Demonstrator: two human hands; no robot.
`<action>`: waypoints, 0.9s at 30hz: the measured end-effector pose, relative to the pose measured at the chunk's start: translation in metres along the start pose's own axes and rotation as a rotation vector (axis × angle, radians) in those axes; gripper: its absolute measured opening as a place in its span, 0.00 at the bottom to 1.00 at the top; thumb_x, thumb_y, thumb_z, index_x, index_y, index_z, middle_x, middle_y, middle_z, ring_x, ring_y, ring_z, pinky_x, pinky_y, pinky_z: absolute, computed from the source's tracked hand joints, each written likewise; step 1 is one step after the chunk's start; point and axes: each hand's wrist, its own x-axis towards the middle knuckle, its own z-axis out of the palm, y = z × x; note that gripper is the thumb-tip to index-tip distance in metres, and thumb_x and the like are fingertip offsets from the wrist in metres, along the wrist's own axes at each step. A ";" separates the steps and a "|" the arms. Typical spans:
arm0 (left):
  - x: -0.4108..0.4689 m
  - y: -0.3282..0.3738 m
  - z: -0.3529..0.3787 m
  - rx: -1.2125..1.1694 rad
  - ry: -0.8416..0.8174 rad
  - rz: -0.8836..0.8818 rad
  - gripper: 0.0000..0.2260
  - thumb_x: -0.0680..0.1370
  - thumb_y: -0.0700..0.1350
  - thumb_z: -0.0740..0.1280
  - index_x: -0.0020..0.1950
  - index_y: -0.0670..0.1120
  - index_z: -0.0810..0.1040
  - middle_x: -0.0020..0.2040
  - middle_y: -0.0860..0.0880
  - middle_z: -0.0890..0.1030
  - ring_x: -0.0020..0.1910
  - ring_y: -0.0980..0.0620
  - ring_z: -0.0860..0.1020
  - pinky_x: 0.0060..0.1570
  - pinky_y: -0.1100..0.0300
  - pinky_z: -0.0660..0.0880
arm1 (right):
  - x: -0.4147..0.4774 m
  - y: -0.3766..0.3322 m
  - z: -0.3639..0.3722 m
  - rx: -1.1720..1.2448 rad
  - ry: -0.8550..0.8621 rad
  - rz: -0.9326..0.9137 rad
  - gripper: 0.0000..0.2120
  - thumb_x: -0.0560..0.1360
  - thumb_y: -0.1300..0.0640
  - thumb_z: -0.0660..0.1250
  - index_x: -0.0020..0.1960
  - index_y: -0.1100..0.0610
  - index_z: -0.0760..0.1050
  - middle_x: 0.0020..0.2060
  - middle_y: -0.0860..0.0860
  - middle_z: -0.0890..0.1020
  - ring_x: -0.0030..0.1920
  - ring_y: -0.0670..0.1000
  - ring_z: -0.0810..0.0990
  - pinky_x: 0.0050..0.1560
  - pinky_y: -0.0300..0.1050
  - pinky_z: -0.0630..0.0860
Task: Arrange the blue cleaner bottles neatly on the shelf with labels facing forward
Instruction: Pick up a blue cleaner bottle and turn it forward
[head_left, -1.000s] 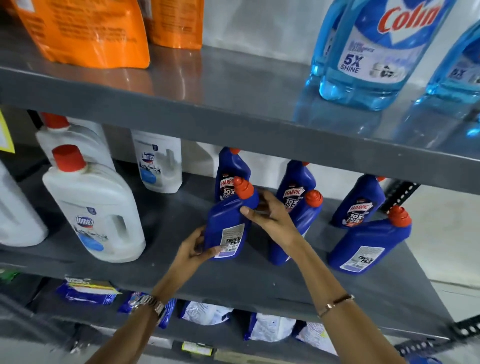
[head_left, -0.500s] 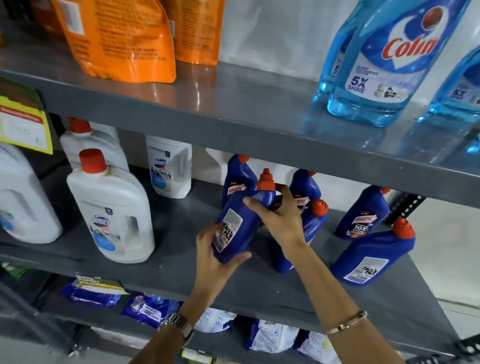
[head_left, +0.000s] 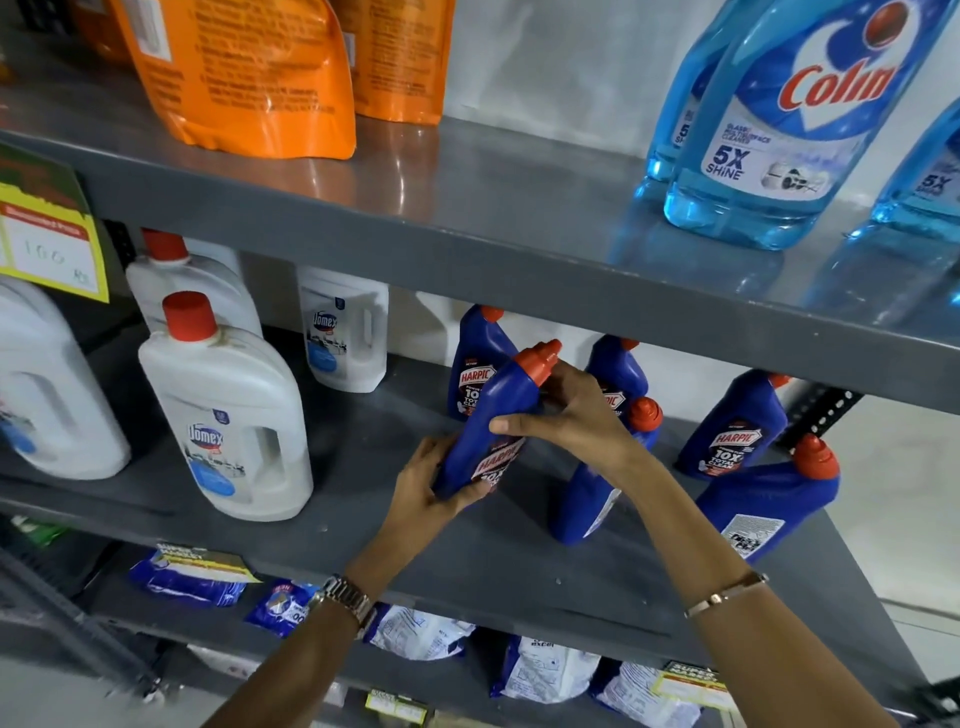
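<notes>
Grey metal shelf (head_left: 467, 561), white jugs (head_left: 228, 415) at left, blue bottle (head_left: 493, 421) tilted above mid-shelf with label turned forward, left hand (head_left: 431, 483) gripping its base, right hand (head_left: 566, 415) clasped round its neck, more blue bottles (head_left: 737, 426) right and behind.

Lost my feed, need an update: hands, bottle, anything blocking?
Left hand grips base, right hand on neck. Held Harpic bottle tilted, front label showing. Nothing blocking.
</notes>
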 end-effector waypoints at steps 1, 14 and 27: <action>0.003 -0.001 -0.001 -0.014 -0.012 -0.029 0.20 0.66 0.42 0.76 0.54 0.46 0.74 0.50 0.45 0.79 0.48 0.48 0.80 0.49 0.51 0.79 | 0.002 0.000 0.002 -0.036 0.059 -0.020 0.20 0.61 0.55 0.80 0.49 0.48 0.77 0.46 0.45 0.84 0.49 0.44 0.82 0.53 0.40 0.79; 0.017 -0.037 -0.017 -0.148 -0.180 -0.229 0.25 0.68 0.32 0.73 0.61 0.44 0.69 0.55 0.46 0.77 0.53 0.50 0.78 0.43 0.69 0.78 | 0.010 0.029 0.057 -0.430 0.376 0.094 0.24 0.56 0.32 0.72 0.43 0.45 0.70 0.42 0.47 0.82 0.43 0.50 0.81 0.42 0.51 0.80; -0.020 -0.020 0.006 -0.251 0.329 -0.159 0.37 0.65 0.27 0.73 0.68 0.47 0.64 0.64 0.42 0.71 0.63 0.48 0.72 0.61 0.56 0.71 | -0.044 0.042 0.062 -0.372 0.763 -0.197 0.24 0.72 0.41 0.66 0.63 0.52 0.69 0.60 0.49 0.76 0.60 0.45 0.70 0.60 0.41 0.69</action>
